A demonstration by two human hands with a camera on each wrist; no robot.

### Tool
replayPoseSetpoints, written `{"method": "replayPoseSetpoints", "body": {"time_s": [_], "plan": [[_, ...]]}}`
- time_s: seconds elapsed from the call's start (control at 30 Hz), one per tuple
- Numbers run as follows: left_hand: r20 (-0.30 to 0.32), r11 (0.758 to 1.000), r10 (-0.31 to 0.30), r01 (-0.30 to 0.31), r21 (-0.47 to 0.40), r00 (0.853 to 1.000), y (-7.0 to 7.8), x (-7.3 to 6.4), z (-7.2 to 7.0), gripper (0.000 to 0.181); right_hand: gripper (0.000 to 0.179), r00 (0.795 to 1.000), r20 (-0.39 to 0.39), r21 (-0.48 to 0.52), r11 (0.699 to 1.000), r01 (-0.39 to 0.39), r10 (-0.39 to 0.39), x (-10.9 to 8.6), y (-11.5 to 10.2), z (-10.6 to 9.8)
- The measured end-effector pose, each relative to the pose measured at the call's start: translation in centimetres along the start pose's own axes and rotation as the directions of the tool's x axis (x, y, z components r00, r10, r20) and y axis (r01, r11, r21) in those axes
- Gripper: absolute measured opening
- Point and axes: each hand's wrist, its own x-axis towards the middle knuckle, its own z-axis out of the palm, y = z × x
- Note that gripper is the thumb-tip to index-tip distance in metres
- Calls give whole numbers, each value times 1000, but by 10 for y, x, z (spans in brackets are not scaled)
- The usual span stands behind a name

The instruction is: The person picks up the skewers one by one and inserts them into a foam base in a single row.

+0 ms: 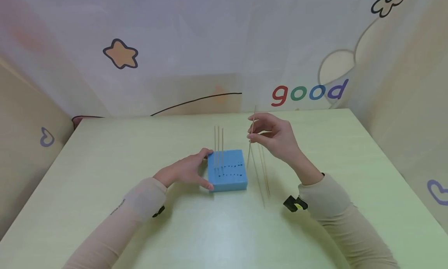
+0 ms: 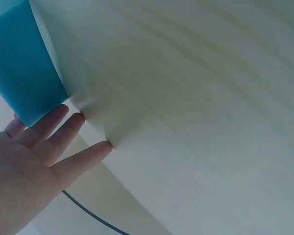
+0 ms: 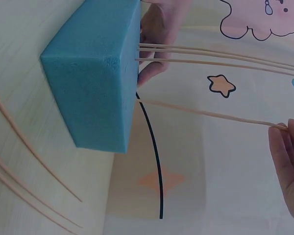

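Note:
A blue foam block [image 1: 229, 183] lies on the table, with rows of small dark holes in its top. Three thin wooden sticks [image 1: 218, 144] stand upright in its left part. My left hand [image 1: 189, 170] holds the block's left side, thumb at the front corner and fingers at the back; the left wrist view shows several fingers [image 2: 83, 164] extended beside the block, thumb hidden. My right hand [image 1: 274, 135] pinches another wooden stick [image 3: 210, 114] near its upper part. Its lower end is by the block's right edge; whether it touches, I cannot tell.
Three loose wooden sticks [image 1: 259, 179] lie on the pale table [image 1: 115, 144] to the right of the block. A printed curtain [image 1: 182, 35] hangs along the table's back edge. Dark straps with small fittings [image 1: 295, 203] sit at my wrists.

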Motion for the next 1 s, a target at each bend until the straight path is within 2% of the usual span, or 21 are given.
{"method": "replayPoseSetpoints", "body": {"time_s": [0.2, 0.5, 0.8, 1.0], "plan": [[-1, 1000, -8, 8, 0, 1000, 0, 0, -1, 108, 32, 995, -23, 42, 995, 93, -92, 4, -4, 13], [5, 1000, 5, -5, -18, 1000, 0, -1, -3, 105, 29, 987, -21, 10, 987, 158, -158, 5, -1, 31], [0, 1000, 16, -16, -6, 1000, 0, 0, -2, 104, 32, 962, -46, 62, 960, 272, -269, 5, 0, 44], [-4, 1000, 20, -20, -1, 1000, 0, 0, -2, 104, 32, 957, -25, 37, 956, 290, -289, 4, 4, 49]]}}
